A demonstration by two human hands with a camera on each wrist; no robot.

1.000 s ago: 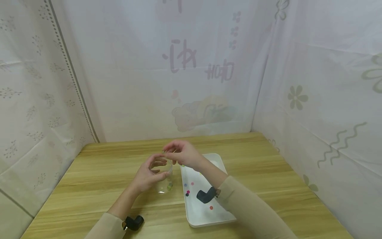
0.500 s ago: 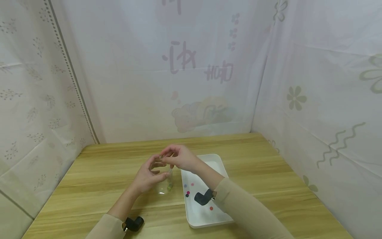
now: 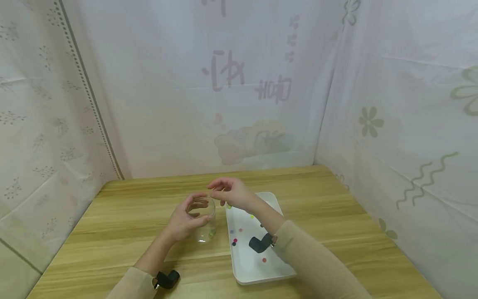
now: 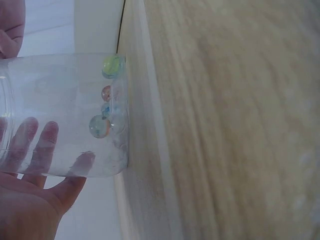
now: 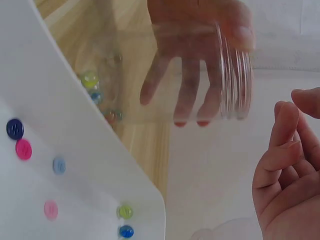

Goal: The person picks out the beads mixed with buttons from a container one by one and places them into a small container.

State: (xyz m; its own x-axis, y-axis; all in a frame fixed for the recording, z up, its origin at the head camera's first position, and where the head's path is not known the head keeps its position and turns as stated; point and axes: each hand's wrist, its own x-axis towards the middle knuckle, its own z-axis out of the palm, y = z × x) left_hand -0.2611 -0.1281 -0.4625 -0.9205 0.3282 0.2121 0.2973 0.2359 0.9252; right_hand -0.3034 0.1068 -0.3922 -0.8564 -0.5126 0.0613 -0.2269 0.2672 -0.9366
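A clear plastic jar (image 3: 203,226) stands on the table with its mouth uncovered. My left hand (image 3: 184,220) grips it near the top, fingers around the far side and thumb in front. Several glass marbles lie on its bottom, among them a yellow-green marble (image 4: 111,66), a reddish marble (image 4: 106,92) and a clear marble (image 4: 99,127). My right hand (image 3: 235,195) hovers just right of the jar's mouth, above the far left corner of the white tray (image 3: 246,272). Its fingers are loosely bent, and nothing shows between thumb and forefinger.
Scattered in the tray are a navy button (image 5: 15,129), a magenta button (image 5: 23,149), a light blue button (image 5: 59,165) and a pink button (image 5: 51,210). A green marble (image 5: 125,211) and a blue marble (image 5: 126,231) lie at its corner. Patterned curtains (image 3: 179,124) surround the wooden table (image 3: 130,216).
My right hand moved left over the jar's mouth with a small marble at its fingertips, let it go, and has drawn back to the right. The left hand has stayed on the jar.
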